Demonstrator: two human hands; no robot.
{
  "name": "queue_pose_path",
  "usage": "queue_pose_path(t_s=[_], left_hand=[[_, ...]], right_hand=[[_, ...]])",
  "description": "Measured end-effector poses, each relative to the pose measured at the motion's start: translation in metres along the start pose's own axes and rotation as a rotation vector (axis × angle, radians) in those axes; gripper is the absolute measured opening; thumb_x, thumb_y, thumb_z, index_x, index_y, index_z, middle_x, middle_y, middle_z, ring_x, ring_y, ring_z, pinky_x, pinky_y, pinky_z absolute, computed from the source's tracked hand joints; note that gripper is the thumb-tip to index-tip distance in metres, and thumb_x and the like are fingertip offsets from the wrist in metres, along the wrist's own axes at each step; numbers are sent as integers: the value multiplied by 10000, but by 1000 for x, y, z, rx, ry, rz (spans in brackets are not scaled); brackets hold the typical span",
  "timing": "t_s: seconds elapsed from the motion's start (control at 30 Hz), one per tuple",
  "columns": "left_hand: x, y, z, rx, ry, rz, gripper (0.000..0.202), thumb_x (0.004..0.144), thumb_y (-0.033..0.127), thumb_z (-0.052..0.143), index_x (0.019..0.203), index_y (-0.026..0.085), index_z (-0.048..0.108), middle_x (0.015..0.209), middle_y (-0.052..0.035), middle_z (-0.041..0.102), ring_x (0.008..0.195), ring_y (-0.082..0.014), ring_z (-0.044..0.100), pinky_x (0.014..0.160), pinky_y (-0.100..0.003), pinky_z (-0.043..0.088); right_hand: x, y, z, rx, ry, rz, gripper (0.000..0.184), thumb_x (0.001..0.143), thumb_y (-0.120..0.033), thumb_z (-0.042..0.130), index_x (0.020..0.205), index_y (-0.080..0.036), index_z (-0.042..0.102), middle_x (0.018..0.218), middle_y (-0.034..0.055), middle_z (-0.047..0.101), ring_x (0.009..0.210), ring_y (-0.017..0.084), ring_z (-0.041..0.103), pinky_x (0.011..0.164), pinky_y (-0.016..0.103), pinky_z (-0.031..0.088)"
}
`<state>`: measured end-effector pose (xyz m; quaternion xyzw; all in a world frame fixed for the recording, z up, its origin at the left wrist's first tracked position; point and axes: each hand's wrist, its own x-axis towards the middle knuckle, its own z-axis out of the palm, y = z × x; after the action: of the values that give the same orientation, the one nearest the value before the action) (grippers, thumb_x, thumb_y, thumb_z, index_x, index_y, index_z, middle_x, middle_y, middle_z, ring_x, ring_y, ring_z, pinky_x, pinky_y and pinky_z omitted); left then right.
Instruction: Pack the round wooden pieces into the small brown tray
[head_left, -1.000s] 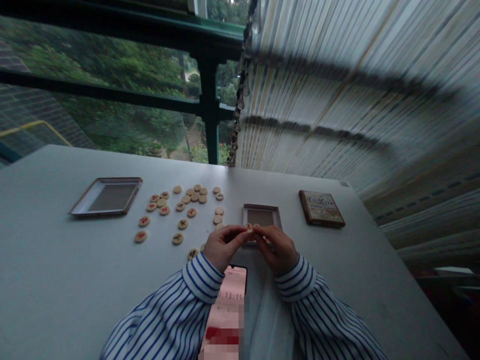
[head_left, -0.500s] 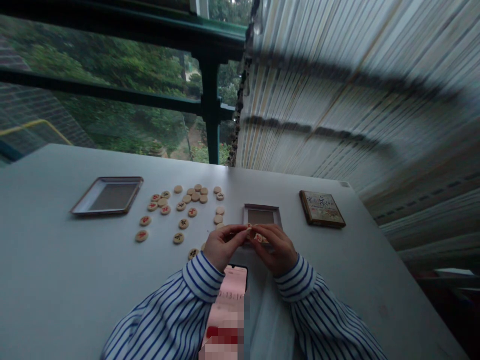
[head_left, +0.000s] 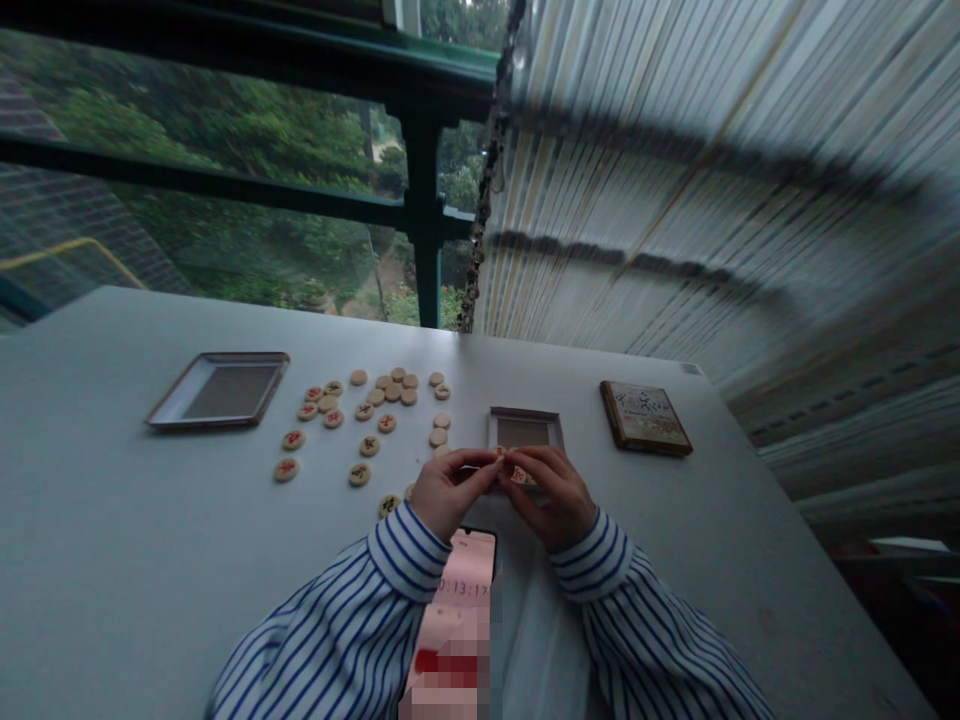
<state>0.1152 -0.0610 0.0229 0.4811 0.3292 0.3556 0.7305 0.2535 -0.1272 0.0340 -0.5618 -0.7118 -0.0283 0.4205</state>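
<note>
Beige disc sits between left hand and right hand, both pinching it.

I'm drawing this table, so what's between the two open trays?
Pale round pieces, some marked red or black, lie there in the head view.

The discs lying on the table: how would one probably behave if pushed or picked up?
A disc would probably slide rather than roll, since it lies flat on the smooth-looking table. It is likely stiff, its edge looking thick. It seems light, being small beside the left hand.
</note>
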Motion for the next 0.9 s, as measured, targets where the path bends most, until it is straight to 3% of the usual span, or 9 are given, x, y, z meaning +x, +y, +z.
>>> queue_pose_path(t_s=[0.17,0.43,0.67,0.9], left_hand=[[1,0,-1,55,9,59,240,620,276,679,795,114,649,771,-65,692,709,-168,643,668,-262,529],[3,6,-15,241,129,95,272,631,311,652,812,107,650,716,-72,685,694,-171,639,677,-280,511],[5,1,-24,388,103,131,247,650,294,627,829,127,652,792,-70,685,752,-170,632,700,-281,509],[2,-5,-19,581,38,305,224,704,259,564,864,116,628,848,-82,649,754,-148,621,677,-263,536]], right_hand=[[0,0,0,1,18,-4,288,719,-165,583,1006,-185,572,888,81,611,822,177,555,714,327,484],[2,3,-6,-36,21,15,270,715,-152,577,985,-161,573,865,79,607,804,169,553,710,321,482],[5,10,-15,-75,2,30,272,726,-180,563,997,-173,567,860,73,610,799,173,560,713,330,487],[13,23,-27,-134,-48,36,221,736,-223,555,947,-163,587,860,78,617,804,170,559,726,323,479]])
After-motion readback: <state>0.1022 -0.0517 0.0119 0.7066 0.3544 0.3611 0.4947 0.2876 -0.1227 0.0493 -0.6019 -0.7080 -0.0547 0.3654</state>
